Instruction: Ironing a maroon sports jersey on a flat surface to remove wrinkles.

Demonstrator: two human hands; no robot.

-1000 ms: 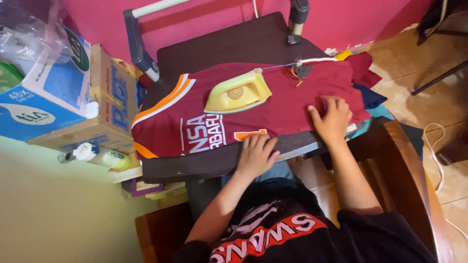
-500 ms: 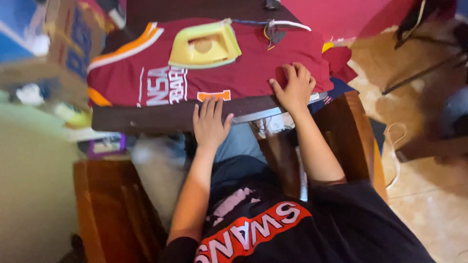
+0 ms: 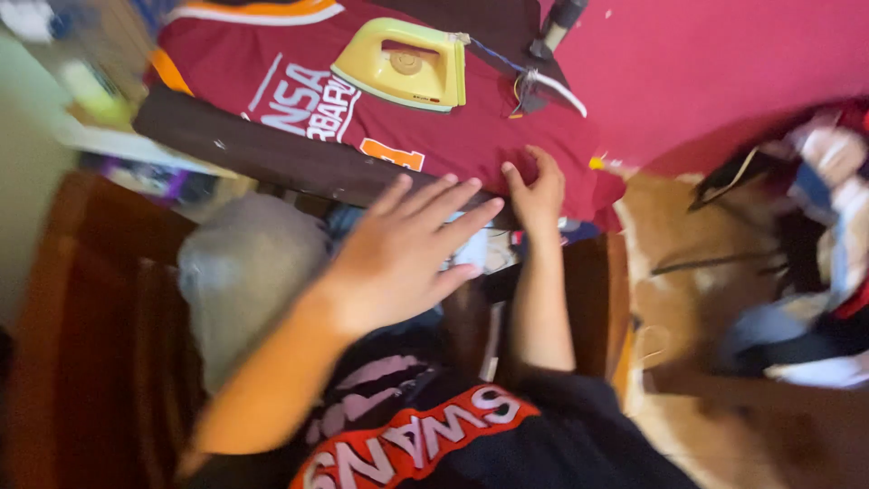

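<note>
While the right hand (image 3: 536, 192) lies flat on the maroon jersey (image 3: 471, 136), fingers spread loose and gripping nothing, the left hand (image 3: 403, 254) hangs in the air short of the dark surface (image 3: 244, 152), fingers splayed and empty too. Jersey's draped over that surface, right under the right fingers. Yellow iron (image 3: 403, 65) sits on the jersey, a bit beyond both sets of fingers, its cord (image 3: 529, 80) trailing off beside it.

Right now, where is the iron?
In the head view, the yellow iron sits top centre on the maroon jersey, beyond the right hand.
</note>
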